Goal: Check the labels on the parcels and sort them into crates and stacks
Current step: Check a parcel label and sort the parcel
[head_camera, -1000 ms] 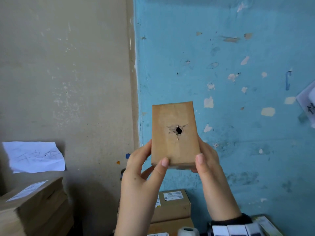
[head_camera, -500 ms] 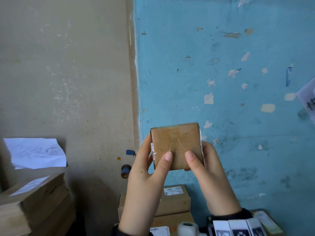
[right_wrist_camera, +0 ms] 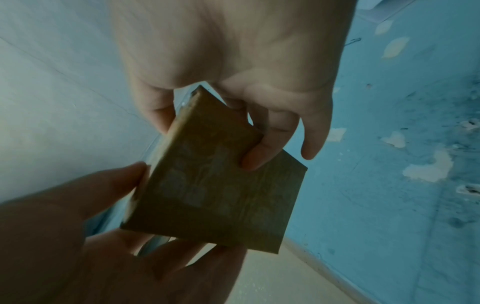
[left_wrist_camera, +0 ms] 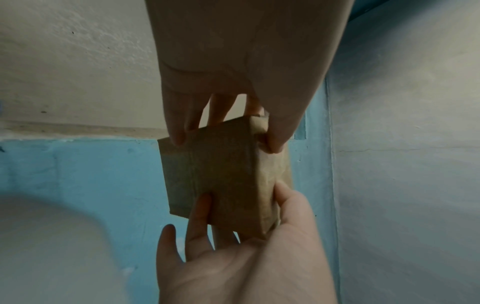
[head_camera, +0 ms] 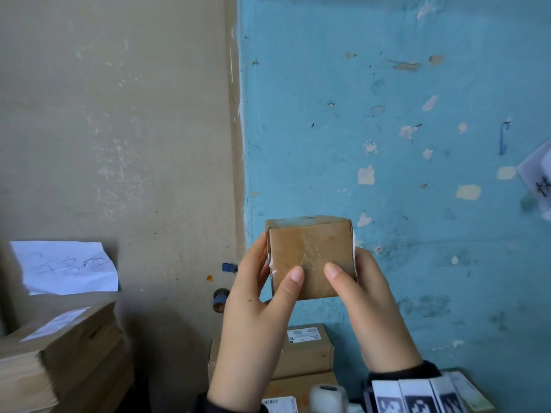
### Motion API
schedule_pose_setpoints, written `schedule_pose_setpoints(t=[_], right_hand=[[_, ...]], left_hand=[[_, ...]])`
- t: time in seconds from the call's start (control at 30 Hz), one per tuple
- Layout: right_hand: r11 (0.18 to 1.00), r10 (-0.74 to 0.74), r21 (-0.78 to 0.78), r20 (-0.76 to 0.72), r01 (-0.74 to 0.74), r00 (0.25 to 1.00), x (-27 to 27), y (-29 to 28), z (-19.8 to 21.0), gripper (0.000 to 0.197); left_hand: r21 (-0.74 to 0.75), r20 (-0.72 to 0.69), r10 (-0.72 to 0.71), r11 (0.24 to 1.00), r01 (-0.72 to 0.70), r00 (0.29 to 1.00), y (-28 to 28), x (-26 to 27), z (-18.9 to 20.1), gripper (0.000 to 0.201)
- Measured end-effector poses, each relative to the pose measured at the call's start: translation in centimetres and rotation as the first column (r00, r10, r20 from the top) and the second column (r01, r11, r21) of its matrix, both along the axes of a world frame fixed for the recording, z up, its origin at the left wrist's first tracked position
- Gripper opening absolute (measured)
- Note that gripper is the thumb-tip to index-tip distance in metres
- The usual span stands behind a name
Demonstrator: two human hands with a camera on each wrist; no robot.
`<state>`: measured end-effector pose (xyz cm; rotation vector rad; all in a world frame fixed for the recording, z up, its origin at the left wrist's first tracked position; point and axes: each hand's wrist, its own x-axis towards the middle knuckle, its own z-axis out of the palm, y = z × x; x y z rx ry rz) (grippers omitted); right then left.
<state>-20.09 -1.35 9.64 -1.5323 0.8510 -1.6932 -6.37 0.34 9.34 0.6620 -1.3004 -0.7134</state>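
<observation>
The room met in a corner: a beige plaster wall on the left and a blue painted wall on the right, its paint chipped away in pale patches. A white sheet of paper with handwriting hung on the beige wall above a stack of flat cardboard boxes at the near left; the top box carried a white label. Lower in the middle sat two stacked cartons, the upper one labelled.

Up in front of the corner, both hands held a small brown parcel wrapped in clear tape. The left hand grasped its left side, thumb laid on the near face and fingers behind. The right hand grasped the right side the same way.

In the left wrist view the parcel showed its far face, with the fingers of both hands on it. In the right wrist view that face seemed to bear faint print, too dark and blurred to read.

The writing on the wall sheet could not be made out. Another paper was cut off at the right edge. A white rounded object at the bottom edge was only partly in frame, and the floor or table under the cartons was out of sight.
</observation>
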Motion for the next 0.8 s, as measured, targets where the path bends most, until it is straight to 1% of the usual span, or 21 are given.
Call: schedule_pose_setpoints(t=[0.07, 0.13, 0.23, 0.33, 0.37, 0.4, 0.47, 0.5, 0.63, 0.7, 0.73, 0.77, 0.8], right_hand=[[1.0, 0.004, 0.003, -0.001, -0.004, 1.0, 0.2, 0.1, -0.2, 0.06], [1.0, 0.006, 0.011, -0.014, -0.006, 1.0, 0.3, 0.0, -0.5, 0.057], [0.999, 0.02, 0.032, -0.072, -0.018, 0.997, 0.6, 0.0, -0.8, 0.056], [0.996, 0.07, 0.057, -0.092, -0.065, 0.993, 1.0, 0.2, -1.0, 0.06], [0.993, 0.1, 0.064, -0.085, -0.095, 0.991, 1.2, 0.3, -1.1, 0.061], [0.989, 0.131, 0.075, -0.069, -0.126, 0.989, 1.3, 0.4, -1.2, 0.062], [0.982, 0.174, 0.081, -0.019, -0.172, 0.985, 1.8, 0.7, -1.6, 0.062], [0.981, 0.181, 0.069, 0.006, -0.181, 0.983, 2.0, 0.8, -1.8, 0.063], [0.984, 0.174, 0.036, 0.056, -0.177, 0.983, 3.0, 1.0, -2.8, 0.068], [0.98, 0.182, 0.062, 0.072, -0.187, 0.981, 3.5, 1.3, -2.9, 0.073], [0.979, 0.179, 0.08, 0.089, -0.186, 0.98, 3.7, 1.4, -3.0, 0.079], [0.981, 0.165, 0.087, 0.104, -0.175, 0.981, 3.9, 1.4, -3.3, 0.085], [0.984, 0.14, 0.091, 0.113, -0.15, 0.984, 4.2, 1.4, -3.5, 0.089]], left_hand=[[0.016, -0.013, -0.011, 1.0, 0.011, 1.0, 0.0, 0.3, -0.1, 0.067], [0.044, -0.044, -0.015, 0.999, 0.017, 0.999, 0.3, 0.7, -0.1, 0.063], [0.078, -0.079, 0.034, 0.997, -0.028, 0.996, 0.8, 1.3, 0.0, 0.052], [0.126, -0.109, 0.106, 0.988, -0.092, 0.988, 0.8, 1.7, -0.1, 0.057], [0.15, -0.121, 0.13, 0.982, -0.112, 0.984, 0.7, 1.9, -0.3, 0.053], [0.181, -0.128, 0.15, 0.975, -0.125, 0.98, 0.6, 2.1, -0.4, 0.044], [0.221, -0.144, 0.174, 0.965, -0.14, 0.974, 0.3, 2.6, -1.0, 0.017], [0.235, -0.144, 0.191, 0.96, -0.154, 0.971, 0.2, 2.9, -1.1, 0.01], [0.242, -0.127, 0.211, 0.954, -0.176, 0.969, 0.2, 4.4, -2.1, 0.048], [0.26, -0.115, 0.208, 0.95, -0.172, 0.971, 0.2, 5.1, -2.4, 0.058], [0.277, -0.114, 0.211, 0.945, -0.173, 0.971, 0.1, 5.4, -2.7, 0.058], [0.291, -0.118, 0.208, 0.942, -0.166, 0.971, 0.2, 5.6, -2.8, 0.053], [0.293, -0.125, 0.197, 0.944, -0.153, 0.972, 0.3, 5.8, -3.1, 0.04]])
